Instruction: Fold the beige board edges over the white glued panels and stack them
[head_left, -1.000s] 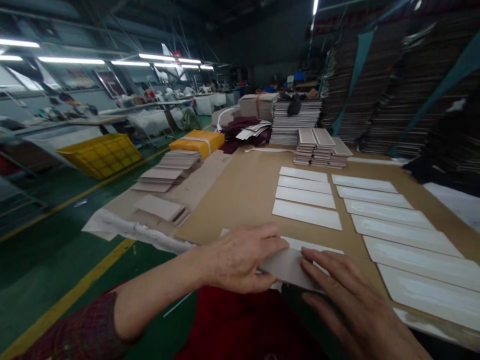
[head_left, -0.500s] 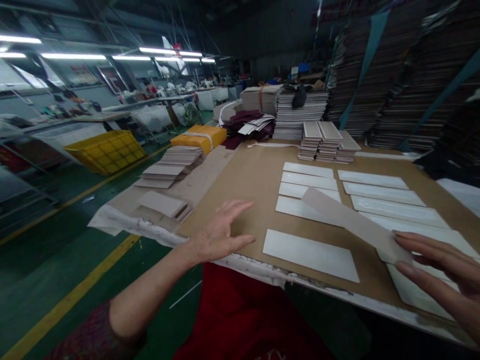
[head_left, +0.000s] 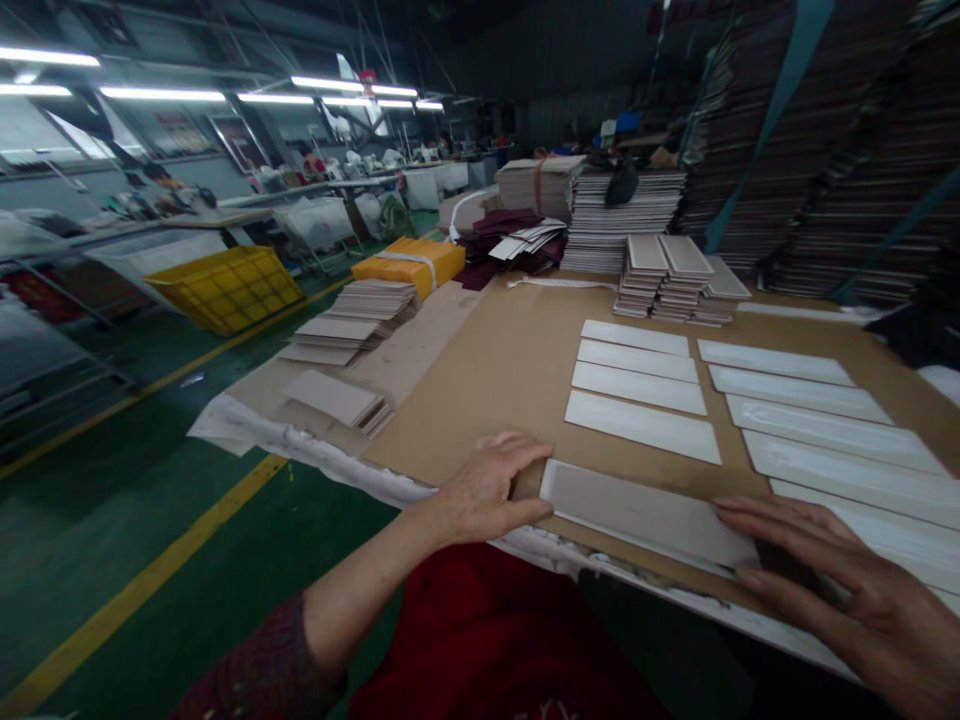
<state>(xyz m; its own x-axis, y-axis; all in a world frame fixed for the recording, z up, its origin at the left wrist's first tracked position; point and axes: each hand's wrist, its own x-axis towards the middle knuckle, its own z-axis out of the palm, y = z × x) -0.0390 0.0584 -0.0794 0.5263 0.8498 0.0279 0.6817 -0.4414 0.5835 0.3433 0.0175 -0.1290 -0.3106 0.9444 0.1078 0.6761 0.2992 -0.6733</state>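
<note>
- The left hand [head_left: 499, 490] has its thumb and fingers spread apart like a bracket, the fingertips by the far corner and the thumb by the near corner of the left end of a grey-beige strip [head_left: 645, 508]; whether they press on it, I cannot tell.
- The right hand [head_left: 832, 570] is at the strip's other end, its thumb and long fingers parted, fingertips at the far right corner and thumb near the closer one; how firmly they touch is unclear.
- The strip lies flat near the front edge of the brown-topped table [head_left: 465, 390], between the two hands.
- It is long, narrow and matt, with a thin pale border showing along its left end and near side.
- Beyond it lie four white strips [head_left: 641, 426] in a column; to their right, a second column of glossy white strips [head_left: 840, 465] runs toward the right hand.
</note>
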